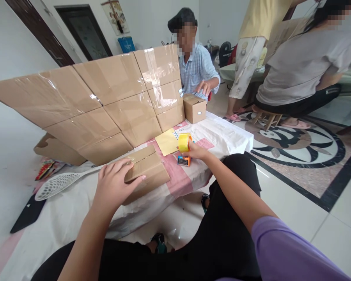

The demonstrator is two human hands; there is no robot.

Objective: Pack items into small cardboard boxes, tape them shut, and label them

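Note:
My left hand (117,181) lies on the left end of a small closed cardboard box (146,168), its fingers and thumb spread apart. The box rests near the front edge of the cloth-covered table (231,130). Just right of the box, my right hand (196,151) is closed around a tape dispenser (184,160) with an orange and blue body. It carries a roll of yellow tape (184,142). Part of the dispenser's body is hidden by my fingers. Behind it lies a yellow sheet of paper (165,142).
A wall of taped cardboard boxes (119,97) stands along the table's far side. One small box (195,109) sits at its right end, near a seated person's hand (204,87). At left lie a white slotted skimmer (57,184) and a black tablet-like slab (27,214). Other people are at right.

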